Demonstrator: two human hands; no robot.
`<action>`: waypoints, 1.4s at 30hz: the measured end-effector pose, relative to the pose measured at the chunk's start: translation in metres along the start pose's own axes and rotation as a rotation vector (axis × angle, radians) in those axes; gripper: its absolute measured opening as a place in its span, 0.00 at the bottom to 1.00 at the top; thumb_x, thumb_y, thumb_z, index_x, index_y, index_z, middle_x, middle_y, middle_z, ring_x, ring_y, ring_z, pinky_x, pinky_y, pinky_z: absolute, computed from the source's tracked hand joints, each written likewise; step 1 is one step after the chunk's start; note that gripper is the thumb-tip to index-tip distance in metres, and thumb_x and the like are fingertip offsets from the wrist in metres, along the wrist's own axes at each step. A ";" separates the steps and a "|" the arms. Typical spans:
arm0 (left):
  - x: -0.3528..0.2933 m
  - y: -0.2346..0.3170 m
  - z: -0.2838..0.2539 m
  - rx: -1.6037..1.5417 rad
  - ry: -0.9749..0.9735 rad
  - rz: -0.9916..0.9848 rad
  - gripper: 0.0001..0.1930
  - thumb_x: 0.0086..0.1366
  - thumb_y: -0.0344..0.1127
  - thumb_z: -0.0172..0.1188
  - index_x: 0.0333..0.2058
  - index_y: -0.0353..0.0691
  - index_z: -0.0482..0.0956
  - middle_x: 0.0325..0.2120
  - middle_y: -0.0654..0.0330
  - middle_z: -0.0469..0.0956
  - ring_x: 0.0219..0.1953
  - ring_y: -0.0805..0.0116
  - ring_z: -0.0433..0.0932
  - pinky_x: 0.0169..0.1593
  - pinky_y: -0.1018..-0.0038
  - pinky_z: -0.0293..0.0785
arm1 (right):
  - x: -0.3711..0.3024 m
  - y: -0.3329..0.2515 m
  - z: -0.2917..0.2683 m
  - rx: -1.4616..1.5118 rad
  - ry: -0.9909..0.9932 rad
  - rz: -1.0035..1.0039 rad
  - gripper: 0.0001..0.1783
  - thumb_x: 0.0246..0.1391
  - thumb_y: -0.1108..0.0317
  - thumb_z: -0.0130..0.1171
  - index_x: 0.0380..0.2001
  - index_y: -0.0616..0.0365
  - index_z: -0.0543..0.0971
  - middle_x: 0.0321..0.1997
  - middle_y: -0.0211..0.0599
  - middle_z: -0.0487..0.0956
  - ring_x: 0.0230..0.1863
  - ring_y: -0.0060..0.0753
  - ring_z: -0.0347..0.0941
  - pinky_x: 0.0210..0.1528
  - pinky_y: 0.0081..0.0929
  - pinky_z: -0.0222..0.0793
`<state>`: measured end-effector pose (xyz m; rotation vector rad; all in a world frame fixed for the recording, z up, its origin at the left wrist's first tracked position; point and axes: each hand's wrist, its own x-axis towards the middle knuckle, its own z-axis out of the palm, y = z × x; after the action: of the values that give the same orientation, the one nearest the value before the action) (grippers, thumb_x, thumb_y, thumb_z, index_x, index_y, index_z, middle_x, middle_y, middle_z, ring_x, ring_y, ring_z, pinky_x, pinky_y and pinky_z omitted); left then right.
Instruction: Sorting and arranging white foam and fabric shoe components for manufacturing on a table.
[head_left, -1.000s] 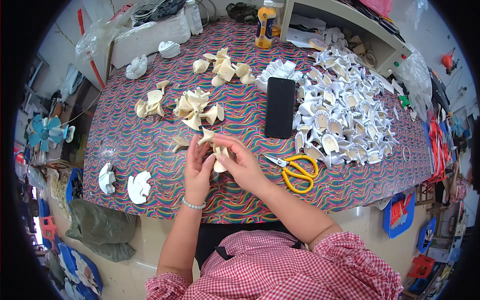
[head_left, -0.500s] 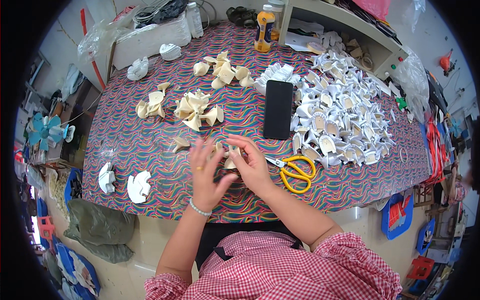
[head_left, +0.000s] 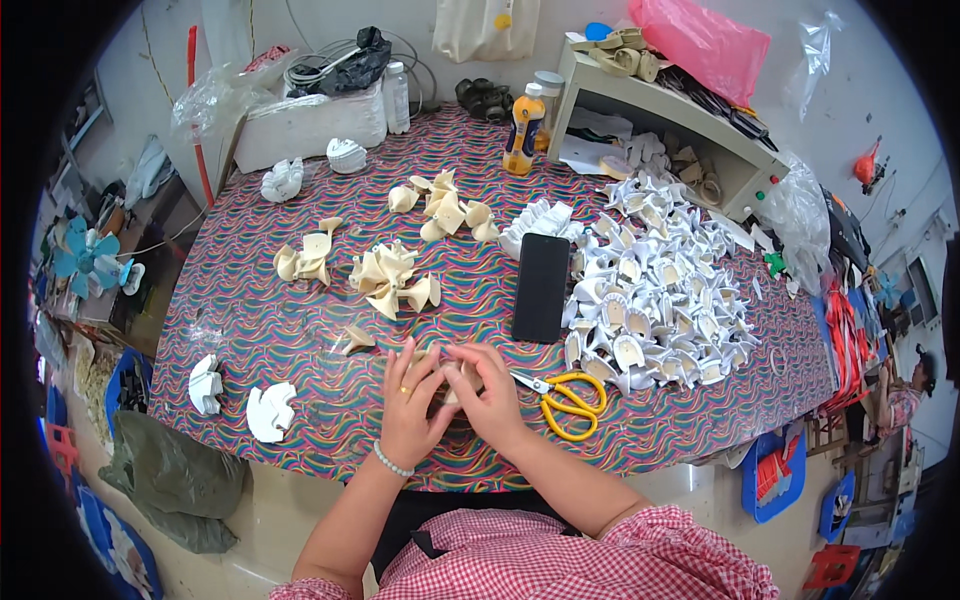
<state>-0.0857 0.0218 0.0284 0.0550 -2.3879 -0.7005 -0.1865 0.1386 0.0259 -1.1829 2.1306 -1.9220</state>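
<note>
Small cream, flared, plastic-looking piece (head_left: 471,376) held at near centre; handling looks unfinished.
Right hand (head_left: 492,405) pinches it; left hand (head_left: 410,412) curls alongside, hold unclear. Farther left, loose cream flared clusters (head_left: 383,270) lie, seemingly not yet handled; farther right, heaped silver-white curved pieces (head_left: 650,290), finished or not, cannot tell.

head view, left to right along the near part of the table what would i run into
leftmost white piece, second white piece, lone cream piece, left hand, right hand, yellow-handled scissors
</note>
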 end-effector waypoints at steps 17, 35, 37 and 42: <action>-0.068 0.022 -0.018 -0.691 0.248 -0.561 0.13 0.63 0.25 0.56 0.47 0.34 0.76 0.47 0.52 0.75 0.47 0.64 0.76 0.51 0.71 0.72 | 0.017 -0.001 -0.029 0.109 -0.505 0.154 0.17 0.64 0.58 0.48 0.38 0.57 0.82 0.30 0.32 0.78 0.37 0.27 0.74 0.42 0.28 0.69; -0.066 0.019 -0.016 -0.165 0.137 -0.435 0.20 0.64 0.28 0.54 0.55 0.32 0.69 0.47 0.50 0.72 0.51 0.59 0.72 0.54 0.67 0.68 | 0.043 0.026 0.028 -0.278 -0.335 -0.095 0.20 0.56 0.58 0.59 0.49 0.55 0.77 0.49 0.40 0.77 0.56 0.45 0.68 0.61 0.46 0.57; -0.064 0.019 -0.018 -0.143 0.067 -0.343 0.20 0.65 0.27 0.52 0.55 0.31 0.69 0.50 0.50 0.71 0.55 0.58 0.69 0.58 0.65 0.63 | 0.045 0.038 0.026 -0.362 -0.510 -0.103 0.22 0.56 0.57 0.60 0.51 0.55 0.76 0.48 0.39 0.78 0.54 0.42 0.69 0.58 0.43 0.59; -0.065 0.002 -0.022 -0.498 0.254 -0.559 0.19 0.68 0.26 0.47 0.56 0.32 0.68 0.56 0.50 0.69 0.59 0.62 0.66 0.62 0.68 0.61 | 0.044 0.026 0.018 0.187 -0.237 0.166 0.13 0.61 0.62 0.56 0.45 0.57 0.76 0.38 0.31 0.78 0.32 0.18 0.74 0.33 0.22 0.71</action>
<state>-0.0207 0.0273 0.0062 0.5777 -1.8961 -1.4345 -0.2217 0.0976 0.0183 -1.0987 1.8243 -1.7666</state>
